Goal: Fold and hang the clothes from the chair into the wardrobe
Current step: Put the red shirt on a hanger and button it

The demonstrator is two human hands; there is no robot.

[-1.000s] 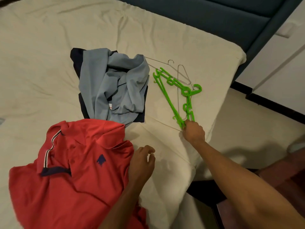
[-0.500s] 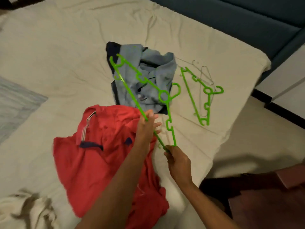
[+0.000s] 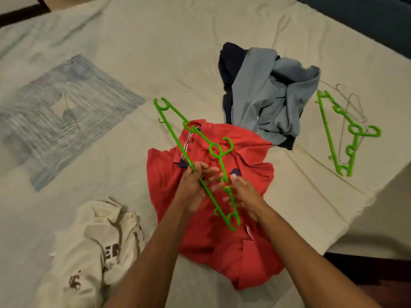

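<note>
Green hanger [image 3: 201,162] held in the air over the red polo [image 3: 213,196], near centre, hook [image 3: 226,145] pointing right and far. Left hand [image 3: 192,190] wrapped round the long bottom bar, thumb on top, fingers half extended beyond it; likely there to steady the frame while the other hand shifts. Right hand [image 3: 244,196] at the hanger's near shoulder arm, fingers loosely curled beside it; cannot tell whether pinching the plastic or only touching it, blurred. Held tilted, far end to the left and higher, near end low by the wrists, probably so one arm can be fed into the collar. Polo lying face up on the bed [image 3: 155,52], collar far, hem near, spread flat enough to take a hanger, which suggests hanging rather than folding for this piece. Not yet threaded: hanger wholly above the cloth, no part inside the neck. Grey and navy clothes [image 3: 266,96] heaped far right of the polo, unsorted. Second green hanger [image 3: 333,134] with wire hangers [image 3: 353,107] parked at the far right near the bed edge, within reach for later garments. Cream shirt [image 3: 95,247] crumpled near left, waiting. Blue patterned patch [image 3: 66,112] on the sheet at the left, well apart. Wardrobe and chair not in view. Task judged early: nothing hung so far.
</note>
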